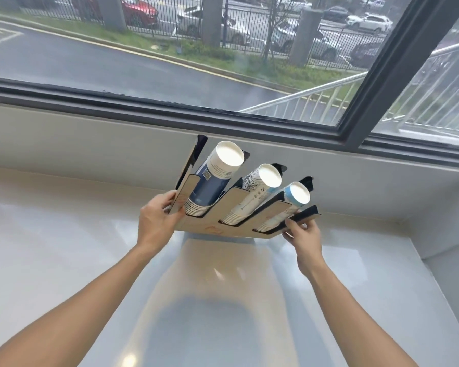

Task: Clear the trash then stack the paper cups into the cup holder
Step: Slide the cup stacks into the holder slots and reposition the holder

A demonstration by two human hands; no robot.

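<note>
A wooden cup holder (210,227) with black inner walls is held above the white counter, tilted with its far end raised. Three slots each carry a stack of paper cups: a dark blue stack (212,185) on the left, a white patterned stack (252,197) in the middle, a light blue and white stack (284,207) on the right. The cup bottoms face me. My left hand (157,221) grips the holder's left edge. My right hand (304,234) grips its right edge. No trash shows.
The glossy white counter (64,247) runs up to a low white wall under a dark-framed window (223,109). A raised white ledge (448,260) bounds the counter at the right. Outside lie a road, a fence and parked cars.
</note>
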